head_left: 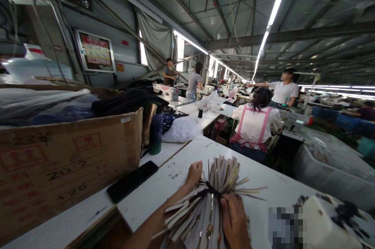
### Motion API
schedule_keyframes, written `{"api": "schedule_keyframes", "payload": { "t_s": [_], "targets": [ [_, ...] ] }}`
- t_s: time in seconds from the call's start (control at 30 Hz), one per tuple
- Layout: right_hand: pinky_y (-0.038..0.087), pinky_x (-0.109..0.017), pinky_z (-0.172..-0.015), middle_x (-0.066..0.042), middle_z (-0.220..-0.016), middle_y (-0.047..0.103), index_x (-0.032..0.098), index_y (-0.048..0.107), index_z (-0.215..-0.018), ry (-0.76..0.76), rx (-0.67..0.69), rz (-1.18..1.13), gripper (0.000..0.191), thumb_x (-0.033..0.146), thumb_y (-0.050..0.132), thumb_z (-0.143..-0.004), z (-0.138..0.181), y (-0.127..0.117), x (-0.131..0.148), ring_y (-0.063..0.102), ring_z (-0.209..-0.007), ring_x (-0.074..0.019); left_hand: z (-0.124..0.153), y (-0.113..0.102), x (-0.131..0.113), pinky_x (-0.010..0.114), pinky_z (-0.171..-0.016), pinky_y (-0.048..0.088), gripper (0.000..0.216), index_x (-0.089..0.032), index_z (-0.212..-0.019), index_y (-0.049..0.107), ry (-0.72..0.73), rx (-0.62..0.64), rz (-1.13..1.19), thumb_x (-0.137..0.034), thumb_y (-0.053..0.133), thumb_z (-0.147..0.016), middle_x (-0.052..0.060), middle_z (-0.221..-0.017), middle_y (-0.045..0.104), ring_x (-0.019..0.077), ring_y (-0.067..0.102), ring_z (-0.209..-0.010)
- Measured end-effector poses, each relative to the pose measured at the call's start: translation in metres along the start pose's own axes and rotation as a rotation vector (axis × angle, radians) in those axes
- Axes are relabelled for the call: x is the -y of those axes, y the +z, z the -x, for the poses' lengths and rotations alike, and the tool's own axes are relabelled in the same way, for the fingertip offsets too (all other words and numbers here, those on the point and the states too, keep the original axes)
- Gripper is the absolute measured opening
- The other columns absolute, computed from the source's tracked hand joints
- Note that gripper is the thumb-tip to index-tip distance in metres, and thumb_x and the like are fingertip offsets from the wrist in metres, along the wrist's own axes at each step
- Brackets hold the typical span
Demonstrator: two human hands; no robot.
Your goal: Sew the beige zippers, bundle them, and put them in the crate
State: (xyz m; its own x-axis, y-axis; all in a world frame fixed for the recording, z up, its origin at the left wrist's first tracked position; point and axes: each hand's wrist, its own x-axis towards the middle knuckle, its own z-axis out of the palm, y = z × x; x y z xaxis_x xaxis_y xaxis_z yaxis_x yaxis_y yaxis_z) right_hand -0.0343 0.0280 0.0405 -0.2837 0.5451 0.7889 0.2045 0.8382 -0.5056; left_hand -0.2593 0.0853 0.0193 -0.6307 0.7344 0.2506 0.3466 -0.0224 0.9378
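A thick bundle of pale flat strips (211, 198), tied round its middle with a dark band (211, 191), lies over the white table (181, 171) at the bottom centre. My left hand (194, 174) is closed on the bundle's far left side. My right hand (234, 219) grips the bundle from the right, fingers wrapped by the dark band. The strips fan out above and below the tie.
A big cardboard box (67, 163) full of bagged cloth stands at the left, a black phone (132, 180) and a green bottle (156, 134) beside it. A seated person in a pink-strapped apron (258, 124) works ahead; others stand further back. A sewing machine (325, 225) sits at the lower right.
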Motion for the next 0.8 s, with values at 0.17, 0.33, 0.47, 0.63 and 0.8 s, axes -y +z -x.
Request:
{"api": "schedule_keyframes", "payload": {
  "t_s": [0.17, 0.33, 0.47, 0.63, 0.8],
  "targets": [
    [0.045, -0.029, -0.072, -0.003, -0.082, 0.063, 0.022, 0.06, -0.091, -0.017, -0.083, 0.047, 0.012, 0.021, 0.047, -0.089, 0.001, 0.009, -0.002, 0.056, -0.079, -0.0184, -0.002, 0.0, 0.001, 0.026, -0.053, 0.023, 0.037, -0.021, -0.052, 0.033, 0.055, -0.023, -0.084, -0.047, 0.04, -0.078, -0.004, -0.051, 0.03, 0.0129, 0.033, -0.053],
    [0.043, -0.031, -0.075, -0.003, -0.08, 0.064, 0.022, 0.062, -0.091, -0.077, -0.132, 0.024, 0.012, 0.023, 0.05, -0.088, 0.003, 0.015, -0.003, 0.058, -0.074, -0.0178, -0.001, 0.0, 0.001, 0.027, -0.055, 0.024, 0.037, -0.021, -0.053, 0.034, 0.073, -0.005, -0.116, -0.046, 0.038, -0.08, -0.004, -0.052, 0.033, 0.0137, 0.035, -0.055],
    [0.046, -0.027, -0.07, -0.003, -0.078, 0.064, 0.022, 0.064, -0.087, 0.103, -0.099, -0.142, 0.02, 0.033, 0.047, -0.089, -0.001, 0.018, 0.005, 0.06, -0.074, -0.0169, 0.003, -0.001, -0.002, 0.027, -0.055, 0.024, 0.037, -0.021, -0.054, 0.035, 0.082, -0.002, -0.122, -0.044, 0.037, -0.082, -0.004, -0.052, 0.034, 0.014, 0.036, -0.056],
    [0.046, -0.024, -0.055, -0.003, -0.065, 0.062, 0.016, 0.062, -0.088, 0.678, -0.224, -0.485, 0.047, 0.061, 0.055, -0.077, -0.005, 0.018, 0.002, 0.059, -0.061, -0.017, 0.003, -0.002, -0.005, 0.027, -0.054, 0.025, 0.037, -0.021, -0.052, 0.035, 0.066, -0.037, -0.103, -0.042, 0.039, -0.081, -0.004, -0.05, 0.033, 0.0137, 0.036, -0.055],
    [0.046, -0.023, -0.057, -0.004, -0.07, 0.064, 0.013, 0.063, -0.084, 0.762, -0.359, -0.426, 0.055, 0.065, 0.062, -0.067, -0.001, 0.002, -0.007, 0.057, -0.064, -0.0168, -0.001, -0.003, -0.001, 0.025, -0.048, 0.027, 0.037, -0.021, -0.054, 0.035, -0.014, -0.099, -0.028, -0.046, 0.038, -0.082, -0.005, -0.048, 0.033, 0.0126, 0.036, -0.048]
  ]
}}
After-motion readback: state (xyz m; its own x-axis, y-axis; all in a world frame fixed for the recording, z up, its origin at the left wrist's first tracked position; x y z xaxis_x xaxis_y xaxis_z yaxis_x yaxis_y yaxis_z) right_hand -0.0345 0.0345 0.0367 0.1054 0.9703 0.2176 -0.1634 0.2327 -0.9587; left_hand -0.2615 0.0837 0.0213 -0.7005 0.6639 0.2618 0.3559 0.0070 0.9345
